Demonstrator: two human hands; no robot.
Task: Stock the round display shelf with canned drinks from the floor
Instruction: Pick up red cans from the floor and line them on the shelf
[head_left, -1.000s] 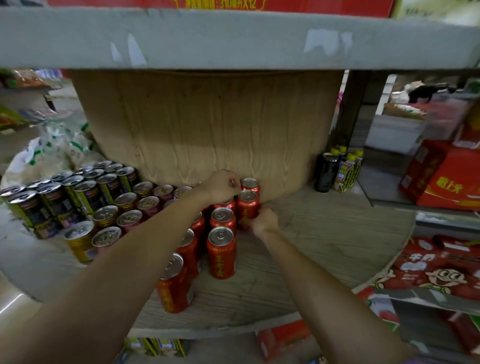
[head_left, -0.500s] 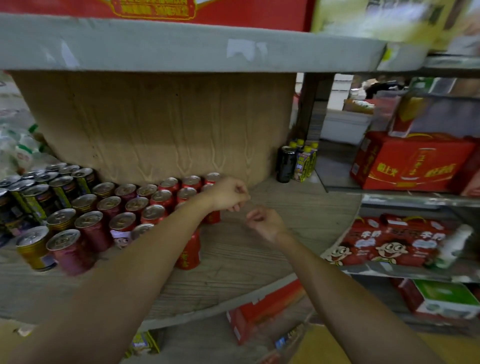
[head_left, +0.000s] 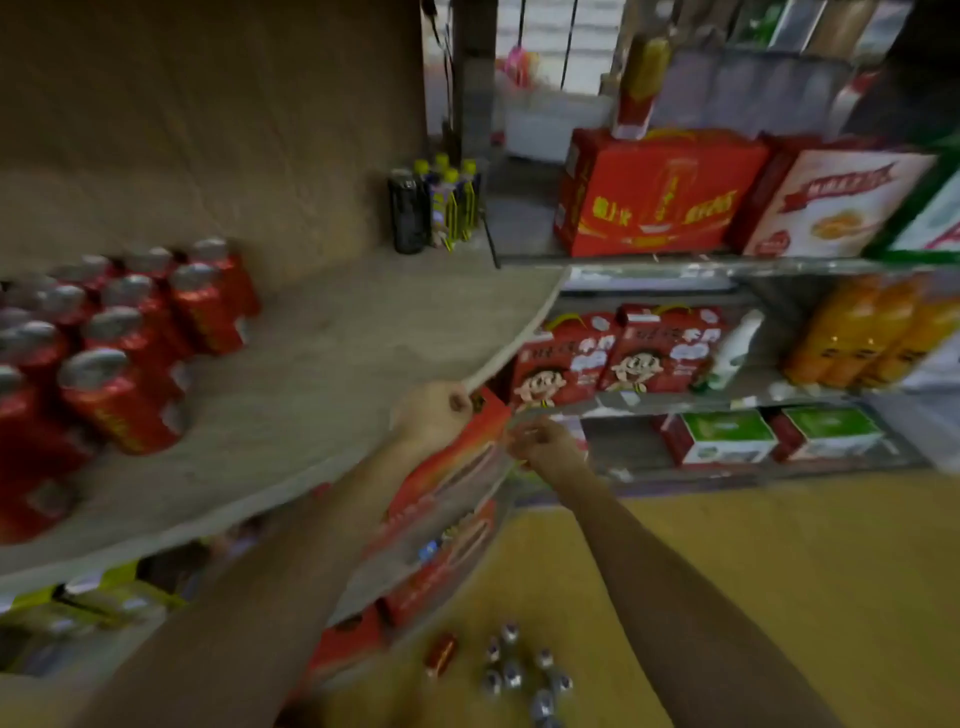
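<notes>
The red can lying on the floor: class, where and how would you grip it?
The red can lies on its side, left of the upright cans. Grip across its round body from above, fingers down each long side. Its ends seem awkward to grip.

Motion blur smears the red cans (head_left: 119, 364), cut off at the left edge; labels unreadable.

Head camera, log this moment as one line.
hands: left hand, right hand empty | red cans on round shelf | more cans on floor
</notes>
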